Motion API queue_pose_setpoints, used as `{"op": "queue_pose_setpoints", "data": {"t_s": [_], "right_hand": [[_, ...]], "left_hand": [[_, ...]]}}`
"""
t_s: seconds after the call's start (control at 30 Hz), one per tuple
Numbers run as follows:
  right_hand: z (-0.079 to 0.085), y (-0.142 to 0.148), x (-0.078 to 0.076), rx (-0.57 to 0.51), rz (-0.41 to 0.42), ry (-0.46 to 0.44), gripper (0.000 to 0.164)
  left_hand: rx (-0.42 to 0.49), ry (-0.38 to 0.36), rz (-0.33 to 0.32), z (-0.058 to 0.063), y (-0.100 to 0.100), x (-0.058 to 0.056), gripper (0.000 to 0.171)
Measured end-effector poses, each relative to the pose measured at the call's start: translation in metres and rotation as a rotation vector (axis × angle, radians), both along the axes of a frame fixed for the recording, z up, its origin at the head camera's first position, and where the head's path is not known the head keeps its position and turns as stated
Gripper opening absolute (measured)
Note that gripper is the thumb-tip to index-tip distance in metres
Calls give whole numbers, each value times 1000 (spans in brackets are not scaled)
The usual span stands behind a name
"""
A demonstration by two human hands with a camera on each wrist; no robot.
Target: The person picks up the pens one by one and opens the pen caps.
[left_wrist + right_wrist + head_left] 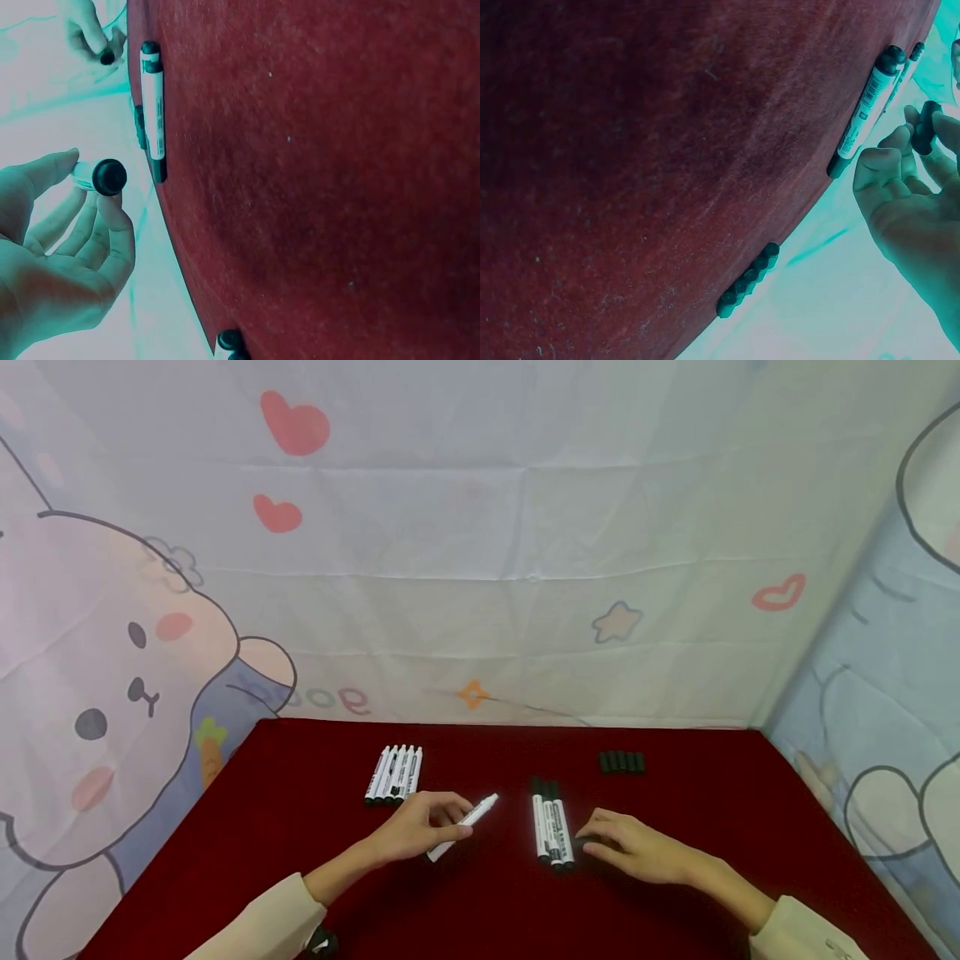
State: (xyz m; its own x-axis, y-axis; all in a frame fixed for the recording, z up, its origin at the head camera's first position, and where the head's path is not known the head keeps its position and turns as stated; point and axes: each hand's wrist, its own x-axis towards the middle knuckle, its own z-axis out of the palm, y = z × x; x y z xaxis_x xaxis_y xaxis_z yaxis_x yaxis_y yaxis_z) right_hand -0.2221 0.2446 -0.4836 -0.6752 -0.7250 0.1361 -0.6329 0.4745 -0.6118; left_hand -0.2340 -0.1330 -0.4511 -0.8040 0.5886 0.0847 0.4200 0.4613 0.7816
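While the two hands work over the red surface (480,914), I count five uncapped white markers (393,774) lying side by side left of its middle, their pale tips toward the far edge and their dark ends toward the near one. A sixth, the held marker (482,808), is in the left hand (423,825), its thumb and fingers closed narrowly on the barrel, over the middle of the surface; the tip slants toward the far edge, the dark end back toward the near edge. Between the hands three capped markers (552,827) lie together, running from the far side toward the near edge. Just to their right is the right hand (637,847), thumb and fingertips pinching one dark cap (926,129). Five more dark caps (622,762), as near as I can count, sit in a tight row by the far edge, toward the far right corner. Beyond that edge hangs a pale printed cloth (585,527) bearing three pinkish-red hearts and one peach star.
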Motion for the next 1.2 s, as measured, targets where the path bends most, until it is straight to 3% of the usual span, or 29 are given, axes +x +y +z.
{"op": "queue_pose_setpoints", "data": {"t_s": [0.3,0.57,0.9,1.2], "right_hand": [[-1,-2,-2,-43,-9,39,27],[-3,-1,-1,-32,-20,1,27],[1,2,1,29,-42,-14,32],[0,2,2,23,-31,-21,30]], "left_hand": [[20,-34,118,-1,-5,-9,31],[72,-60,224,1,-10,-16,33],[74,-76,328,1,-31,-23,37],[171,-172,394,-1,-57,-33,43]]}}
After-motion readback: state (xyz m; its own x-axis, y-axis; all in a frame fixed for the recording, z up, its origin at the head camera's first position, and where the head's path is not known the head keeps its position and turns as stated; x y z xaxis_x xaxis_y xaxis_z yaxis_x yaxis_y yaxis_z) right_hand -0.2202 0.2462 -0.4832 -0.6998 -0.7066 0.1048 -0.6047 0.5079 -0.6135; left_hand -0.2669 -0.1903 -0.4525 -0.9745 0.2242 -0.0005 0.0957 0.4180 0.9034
